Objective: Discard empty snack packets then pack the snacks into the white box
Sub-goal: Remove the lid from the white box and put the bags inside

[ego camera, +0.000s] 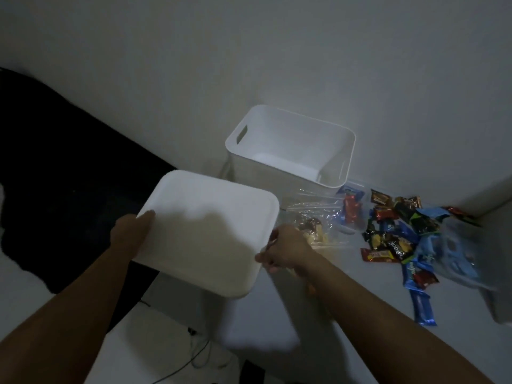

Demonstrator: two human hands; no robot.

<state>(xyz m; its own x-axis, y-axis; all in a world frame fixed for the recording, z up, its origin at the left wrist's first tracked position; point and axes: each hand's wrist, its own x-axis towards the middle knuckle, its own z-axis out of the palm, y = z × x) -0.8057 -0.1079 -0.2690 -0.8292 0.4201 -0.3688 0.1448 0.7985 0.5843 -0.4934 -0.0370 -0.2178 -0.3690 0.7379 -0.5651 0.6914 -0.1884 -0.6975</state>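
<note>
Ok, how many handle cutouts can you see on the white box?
2: one handle cutout in the white box's left wall, another in its right wall. None looks hidden.

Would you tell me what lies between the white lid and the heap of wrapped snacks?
Head view: a crumpled clear plastic packet.

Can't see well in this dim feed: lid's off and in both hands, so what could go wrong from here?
1. The lid is held by its edges over the table's side; it may slip from the left hand or right hand.
2. Swinging it right could sweep the snacks or the clear bag.
3. The box is empty; no packing done yet.
</note>
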